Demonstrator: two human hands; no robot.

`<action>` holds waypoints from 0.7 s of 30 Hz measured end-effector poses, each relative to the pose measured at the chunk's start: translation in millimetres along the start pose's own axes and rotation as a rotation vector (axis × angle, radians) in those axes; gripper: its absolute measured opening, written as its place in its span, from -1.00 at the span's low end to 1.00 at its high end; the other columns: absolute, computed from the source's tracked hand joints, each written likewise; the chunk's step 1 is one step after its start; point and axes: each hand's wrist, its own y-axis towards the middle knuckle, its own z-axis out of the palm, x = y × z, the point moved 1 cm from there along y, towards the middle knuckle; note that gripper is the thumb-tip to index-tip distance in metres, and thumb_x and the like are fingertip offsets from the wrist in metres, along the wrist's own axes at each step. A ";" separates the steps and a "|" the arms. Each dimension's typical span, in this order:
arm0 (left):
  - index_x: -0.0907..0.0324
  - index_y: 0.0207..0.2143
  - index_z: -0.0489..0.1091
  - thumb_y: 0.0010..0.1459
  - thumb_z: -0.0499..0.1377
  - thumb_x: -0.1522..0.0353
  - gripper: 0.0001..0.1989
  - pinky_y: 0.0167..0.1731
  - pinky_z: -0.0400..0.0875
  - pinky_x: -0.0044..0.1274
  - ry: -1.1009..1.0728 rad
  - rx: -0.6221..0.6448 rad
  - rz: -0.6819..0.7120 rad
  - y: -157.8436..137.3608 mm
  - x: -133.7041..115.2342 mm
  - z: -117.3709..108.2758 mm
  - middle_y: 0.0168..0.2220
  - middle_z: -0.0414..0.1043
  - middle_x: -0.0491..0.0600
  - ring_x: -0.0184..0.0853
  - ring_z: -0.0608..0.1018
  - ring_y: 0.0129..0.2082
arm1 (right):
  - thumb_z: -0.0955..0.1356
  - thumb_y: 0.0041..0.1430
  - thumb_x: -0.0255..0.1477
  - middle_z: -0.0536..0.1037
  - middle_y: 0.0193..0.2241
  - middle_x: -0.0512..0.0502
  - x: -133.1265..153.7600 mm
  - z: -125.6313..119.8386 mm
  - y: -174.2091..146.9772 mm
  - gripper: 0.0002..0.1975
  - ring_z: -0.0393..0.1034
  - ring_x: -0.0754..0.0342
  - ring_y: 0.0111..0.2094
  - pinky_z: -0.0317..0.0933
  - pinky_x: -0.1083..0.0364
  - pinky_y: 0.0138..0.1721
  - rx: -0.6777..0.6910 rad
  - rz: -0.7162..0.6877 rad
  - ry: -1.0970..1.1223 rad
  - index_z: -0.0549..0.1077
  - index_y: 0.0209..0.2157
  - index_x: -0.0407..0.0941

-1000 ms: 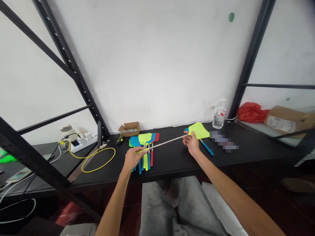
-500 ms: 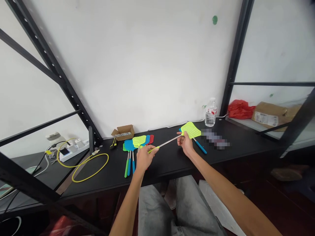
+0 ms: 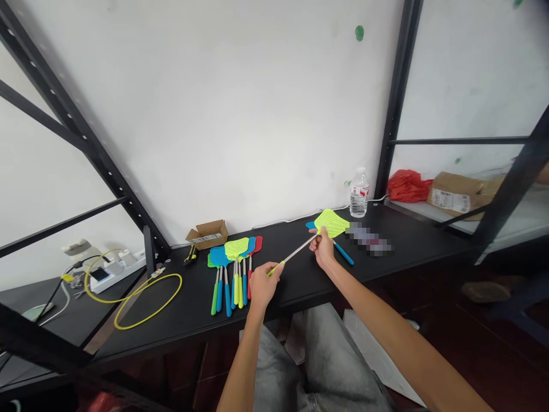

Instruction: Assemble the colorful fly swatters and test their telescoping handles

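A yellow-green fly swatter (image 3: 331, 224) with a thin metal rod is held above the black desk, tilted up to the right. My left hand (image 3: 263, 282) is closed around its handle. At the base of its mesh head, my right hand (image 3: 322, 248) grips with thumb and fingers. Behind the right hand lies a blue fly swatter (image 3: 343, 252), its head partly hidden. To the left of my left hand, several fly swatters (image 3: 226, 280) in green, blue, yellow and red lie side by side, their heads overlapping and their handles toward me.
Along the wall stand a small open cardboard box (image 3: 208, 233) and a water bottle (image 3: 359, 193). A yellow cable (image 3: 180, 289) loops on the desk at left, near a white power strip (image 3: 120, 272). Black shelf posts (image 3: 392, 109) rise at both sides. At right are a red bag (image 3: 409, 186) and a parcel (image 3: 461, 193).
My left hand has shifted slightly right and down on the handle, away from the row of swatters, whose handles now show. The right hand keeps its grip. The view has turned a little right.
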 end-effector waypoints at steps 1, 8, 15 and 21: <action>0.14 -0.29 0.56 0.18 0.06 0.01 -0.56 -0.46 0.23 -0.56 0.000 -0.002 0.005 -0.7 0.8 0.2 -0.56 0.49 -0.11 -0.32 0.54 -0.47 | 0.26 0.17 0.04 0.13 -0.78 0.13 0.5 0.5 -0.4 -0.50 -0.03 0.22 -0.73 -0.08 0.17 -0.70 0.005 0.001 0.001 0.48 -0.44 -0.13; 0.15 -0.29 0.56 0.18 0.06 0.00 -0.54 -0.46 0.24 -0.56 -0.024 -0.014 -0.004 -1.7 4.0 -0.2 -0.57 0.48 -0.10 -0.32 0.53 -0.49 | 0.25 0.18 0.06 -0.02 -0.78 0.21 3.6 1.1 -4.0 -0.48 -0.20 0.26 -0.74 -0.20 0.19 -0.72 0.039 -0.004 -0.024 0.46 -0.44 -0.14; 0.14 -0.26 0.56 0.18 0.05 0.00 -0.54 -0.47 0.24 -0.55 -0.021 -0.013 -0.016 -1.9 4.8 -0.7 -0.55 0.50 -0.08 -0.30 0.54 -0.49 | 0.25 0.19 0.04 -0.03 -0.77 0.21 4.0 -0.7 -5.5 -0.50 -0.19 0.25 -0.74 -0.19 0.19 -0.71 0.081 -0.010 -0.059 0.46 -0.41 -0.12; 0.14 -0.29 0.57 0.18 0.06 0.03 -0.56 -0.45 0.25 -0.55 -0.025 -0.024 -0.001 -1.2 5.1 -0.9 -0.42 0.58 -0.02 -0.24 0.57 -0.38 | 0.22 0.21 0.05 -0.04 -0.77 0.21 4.9 -0.6 -6.2 -0.50 -0.19 0.25 -0.75 -0.16 0.19 -0.71 0.081 -0.021 -0.109 0.43 -0.42 -0.10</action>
